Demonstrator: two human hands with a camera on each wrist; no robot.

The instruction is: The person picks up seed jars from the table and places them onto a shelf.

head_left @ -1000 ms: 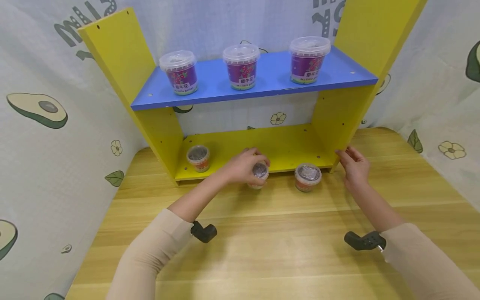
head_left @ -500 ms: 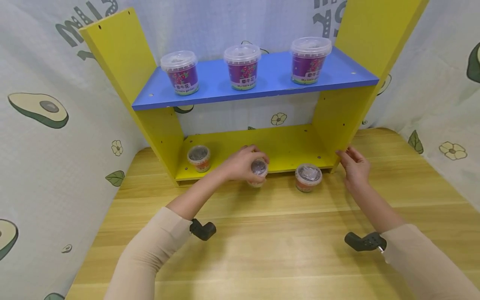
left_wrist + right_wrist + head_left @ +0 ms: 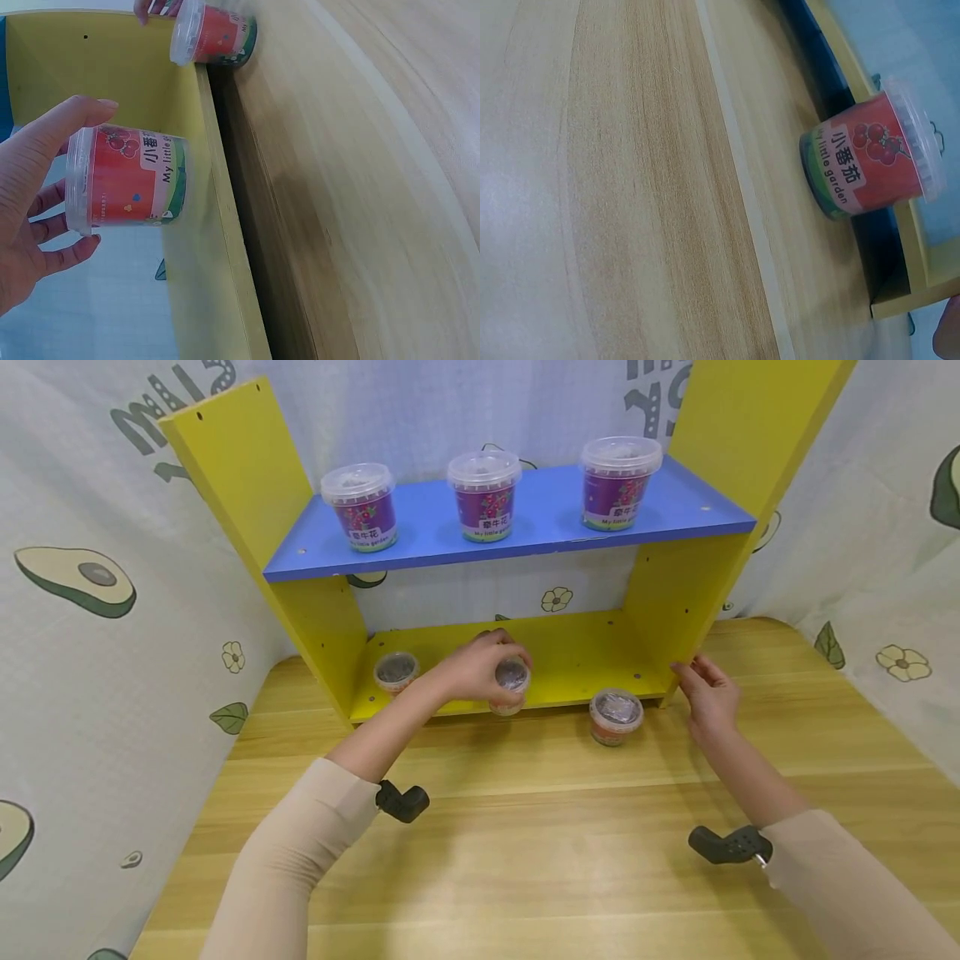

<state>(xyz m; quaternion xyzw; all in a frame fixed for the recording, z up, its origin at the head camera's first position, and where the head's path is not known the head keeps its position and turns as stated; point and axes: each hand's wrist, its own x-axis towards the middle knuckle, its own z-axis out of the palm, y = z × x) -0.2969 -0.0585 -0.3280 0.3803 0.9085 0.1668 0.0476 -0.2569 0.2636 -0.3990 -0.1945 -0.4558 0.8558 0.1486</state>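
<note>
My left hand (image 3: pixel 476 670) holds a lidded plastic cup (image 3: pixel 131 176) with a red "My little garden" label by its lid, thumb on one side and fingers on the other. That cup is over the front edge of the lower yellow board (image 3: pixel 577 643) of a shelf unit; whether it touches the board is unclear. My right hand (image 3: pixel 711 700) grips the front edge of the shelf's right side panel (image 3: pixel 671 602) low down. A second red-labelled cup (image 3: pixel 866 161) stands on the table just in front of the shelf, between my hands. A similar cup (image 3: pixel 396 668) sits on the lower board's left, partly behind my left forearm.
Several purple-labelled cups would be too many to say; three purple-labelled lidded cups (image 3: pixel 484 497) stand spaced along the blue upper board (image 3: pixel 547 497). The wooden table (image 3: pixel 555 852) extends in front of the shelf. A patterned white cloth (image 3: pixel 150 693) hangs behind and at both sides.
My left hand has carried its cup up and slightly leftward, from in front of the lower board to over its front edge. The right hand has stayed at the side panel.
</note>
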